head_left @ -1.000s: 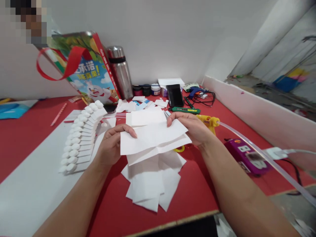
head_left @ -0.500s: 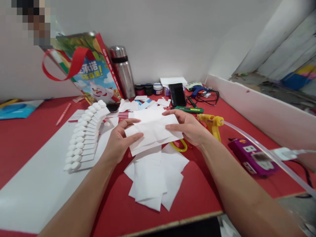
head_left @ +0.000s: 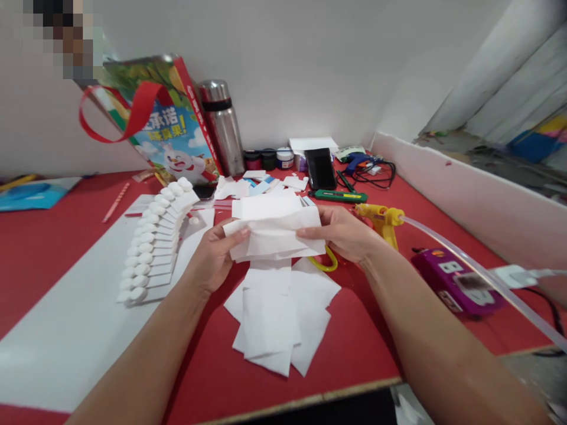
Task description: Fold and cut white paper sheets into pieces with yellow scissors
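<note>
Between my two hands I hold white sheets of paper [head_left: 277,235], gripped at both ends above the table. My left hand [head_left: 212,254] pinches the left end, thumb on the near face. On the right end, my right hand [head_left: 343,233] does the same, its fingers behind the paper. Below lies a loose pile of cut white paper pieces [head_left: 272,327]. A yellow scissors handle [head_left: 328,261] shows partly from under the held paper, near my right hand. To the left stands a curved row of white card pieces with round white tips [head_left: 150,242].
A yellow glue gun [head_left: 383,218] and a purple box [head_left: 456,280] lie to the right. Farther back are a green cutter [head_left: 339,196], a black phone [head_left: 321,169], paint jars [head_left: 269,159], a steel flask [head_left: 224,127] and a printed bag [head_left: 166,127]. A white board [head_left: 75,330] covers the left side.
The held paper has tipped and bowed, its lower edge rising. My right fingers have slid behind it, and my left fingers have also moved behind its end.
</note>
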The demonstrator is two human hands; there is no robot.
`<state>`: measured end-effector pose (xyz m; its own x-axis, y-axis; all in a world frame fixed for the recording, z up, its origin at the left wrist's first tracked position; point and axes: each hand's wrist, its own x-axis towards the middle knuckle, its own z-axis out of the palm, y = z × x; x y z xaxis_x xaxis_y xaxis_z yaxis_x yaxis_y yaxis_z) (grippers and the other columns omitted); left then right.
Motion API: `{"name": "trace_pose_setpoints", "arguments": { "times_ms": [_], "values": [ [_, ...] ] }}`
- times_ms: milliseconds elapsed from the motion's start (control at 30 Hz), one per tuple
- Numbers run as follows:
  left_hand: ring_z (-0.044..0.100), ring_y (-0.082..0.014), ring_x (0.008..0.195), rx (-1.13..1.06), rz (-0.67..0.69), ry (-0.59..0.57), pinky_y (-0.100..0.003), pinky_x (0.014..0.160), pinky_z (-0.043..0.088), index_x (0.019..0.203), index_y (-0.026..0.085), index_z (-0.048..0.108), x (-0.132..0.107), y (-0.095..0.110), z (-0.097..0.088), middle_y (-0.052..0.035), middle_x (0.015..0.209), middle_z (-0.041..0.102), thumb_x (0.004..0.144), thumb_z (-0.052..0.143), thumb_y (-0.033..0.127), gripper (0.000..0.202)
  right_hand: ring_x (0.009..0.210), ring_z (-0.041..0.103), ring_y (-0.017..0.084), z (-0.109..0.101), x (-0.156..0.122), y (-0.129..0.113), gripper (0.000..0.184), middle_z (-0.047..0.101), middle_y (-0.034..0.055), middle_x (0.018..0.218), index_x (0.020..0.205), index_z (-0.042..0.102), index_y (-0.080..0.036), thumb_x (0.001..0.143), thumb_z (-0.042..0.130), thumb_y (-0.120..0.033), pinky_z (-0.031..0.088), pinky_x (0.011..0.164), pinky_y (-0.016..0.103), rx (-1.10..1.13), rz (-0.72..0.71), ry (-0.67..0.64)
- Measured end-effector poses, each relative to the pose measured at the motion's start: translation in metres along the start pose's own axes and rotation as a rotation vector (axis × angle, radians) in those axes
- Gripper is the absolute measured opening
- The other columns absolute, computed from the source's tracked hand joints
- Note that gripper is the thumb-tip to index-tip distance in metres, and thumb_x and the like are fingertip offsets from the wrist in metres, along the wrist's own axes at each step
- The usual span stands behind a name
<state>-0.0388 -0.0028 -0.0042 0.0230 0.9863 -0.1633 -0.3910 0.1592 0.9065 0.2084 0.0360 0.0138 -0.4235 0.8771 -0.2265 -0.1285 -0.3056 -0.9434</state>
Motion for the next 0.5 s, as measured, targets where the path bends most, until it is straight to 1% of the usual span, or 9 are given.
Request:
{"name": "trace_pose_setpoints", "arguments": {
  "times_ms": [67, 167, 233, 300, 333, 400, 433, 500],
  "values": [
    [0.072, -0.0174, 0.078, 0.012, 0.037, -0.026, -0.027, 0.073, 0.057, 0.101, 0.014, 0.075, 0.0, -0.002, 0.001, -0.0066, 0.093, 0.078, 0.075, 0.086, 0.026, 0.031, 0.081, 0.074, 0.019, 0.004, 0.0, -0.001, 0.037, 0.079, 0.0067, 0.093, 0.096, 0.076, -0.015, 0.062, 0.09, -0.019, 0.06, 0.075, 0.029, 0.04, -0.011, 0.008],
    [0.074, -0.0205, 0.084, 0.038, 0.093, -0.052, -0.03, 0.076, 0.058, 0.108, 0.016, 0.073, 0.0, -0.005, 0.002, -0.0084, 0.102, 0.079, 0.082, 0.082, 0.033, 0.032, 0.077, 0.074, 0.019, 0.01, 0.0, -0.002, 0.035, 0.08, 0.0072, 0.09, 0.097, 0.075, -0.014, 0.065, 0.088, -0.021, 0.06, 0.074, 0.028, 0.074, -0.021, 0.019],
    [0.075, -0.0218, 0.085, 0.054, 0.115, -0.042, -0.031, 0.078, 0.058, 0.106, 0.016, 0.073, 0.0, -0.006, 0.003, -0.0075, 0.099, 0.079, 0.082, 0.081, 0.035, 0.032, 0.078, 0.075, 0.02, 0.013, -0.001, -0.002, 0.037, 0.08, 0.0082, 0.09, 0.098, 0.075, -0.014, 0.065, 0.088, -0.022, 0.06, 0.074, 0.03, 0.075, -0.013, 0.03],
    [0.075, -0.0224, 0.083, 0.067, 0.11, -0.019, -0.031, 0.077, 0.058, 0.104, 0.017, 0.073, 0.0, -0.006, 0.003, -0.0063, 0.093, 0.08, 0.08, 0.082, 0.038, 0.034, 0.082, 0.075, 0.022, 0.015, -0.001, 0.0, 0.041, 0.08, 0.009, 0.093, 0.1, 0.075, -0.014, 0.061, 0.09, -0.02, 0.061, 0.076, 0.032, 0.067, -0.009, 0.043],
    [0.075, -0.022, 0.078, 0.076, 0.102, -0.008, -0.031, 0.074, 0.059, 0.105, 0.017, 0.072, -0.001, -0.005, 0.003, -0.0059, 0.09, 0.08, 0.079, 0.083, 0.04, 0.036, 0.083, 0.075, 0.023, 0.016, -0.001, 0.0, 0.043, 0.08, 0.0093, 0.094, 0.1, 0.075, -0.014, 0.06, 0.091, -0.019, 0.061, 0.076, 0.032, 0.061, -0.009, 0.045],
    [0.072, -0.0192, 0.063, 0.122, 0.091, 0.012, -0.028, 0.06, 0.057, 0.105, 0.016, 0.071, -0.002, -0.003, 0.003, -0.0044, 0.079, 0.078, 0.079, 0.082, 0.044, 0.039, 0.082, 0.075, 0.023, 0.018, -0.001, 0.001, 0.044, 0.08, 0.0097, 0.094, 0.099, 0.075, -0.013, 0.058, 0.091, -0.018, 0.062, 0.073, 0.032, 0.058, -0.012, 0.043],
    [0.068, -0.0173, 0.053, 0.161, 0.095, 0.016, -0.025, 0.051, 0.053, 0.104, 0.016, 0.071, -0.003, -0.002, 0.003, -0.0027, 0.071, 0.076, 0.08, 0.081, 0.045, 0.039, 0.08, 0.074, 0.022, 0.019, -0.001, 0.001, 0.044, 0.08, 0.0099, 0.094, 0.098, 0.075, -0.013, 0.058, 0.091, -0.018, 0.062, 0.07, 0.031, 0.059, -0.012, 0.038],
    [0.057, -0.0134, 0.036, 0.256, 0.121, 0.01, -0.021, 0.035, 0.04, 0.098, 0.017, 0.069, -0.005, 0.0, 0.003, 0.0018, 0.053, 0.066, 0.083, 0.077, 0.047, 0.035, 0.072, 0.073, 0.022, 0.021, -0.002, 0.001, 0.04, 0.08, 0.0106, 0.093, 0.097, 0.075, -0.012, 0.06, 0.09, -0.019, 0.061, 0.06, 0.031, 0.056, -0.01, 0.029]
  ]
}}
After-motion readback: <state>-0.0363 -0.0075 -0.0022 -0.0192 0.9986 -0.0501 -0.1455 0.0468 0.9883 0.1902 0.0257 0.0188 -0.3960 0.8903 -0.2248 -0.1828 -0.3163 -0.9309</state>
